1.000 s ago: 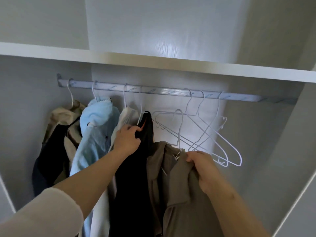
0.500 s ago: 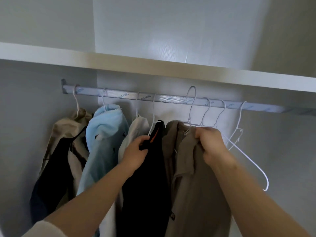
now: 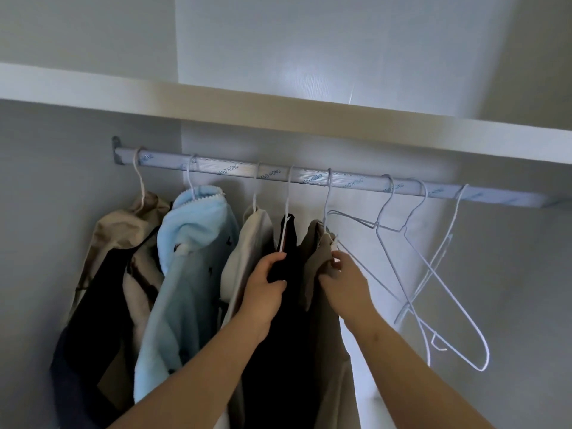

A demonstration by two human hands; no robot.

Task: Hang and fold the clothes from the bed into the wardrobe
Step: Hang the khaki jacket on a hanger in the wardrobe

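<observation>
Two bare forearms reach up from the bottom edge into the wardrobe. The left hand (image 3: 265,294) has its fingers curled round the front edge of a black garment (image 3: 288,351), thumb on top, gripping it just below its shoulder. The right hand (image 3: 344,281) pinches the shoulder of a brown shirt (image 3: 313,267) between thumb and curled fingertips (image 3: 335,264). The two hands are close, with only the black cloth and the shirt's folds between them.

Both garments are on white wire hangers. The shirt's hook (image 3: 328,193) rises straight above the right fingers and sits over the rail (image 3: 235,170); the black garment's hook is just left of it, above the left fingers.

Left of the left fingers hang a cream top (image 3: 247,243), then a blue fleece (image 3: 192,258), then a beige jacket (image 3: 120,230) with dark panels, each hooked on the rail. Right of the right fingers hang three empty hangers (image 3: 402,229), tilted and crossing one another, with the nearest wire running just beside the right fingertips.

Above the rail a white shelf (image 3: 278,116) spans the wardrobe. Behind everything is the pale back wall (image 3: 510,274).
</observation>
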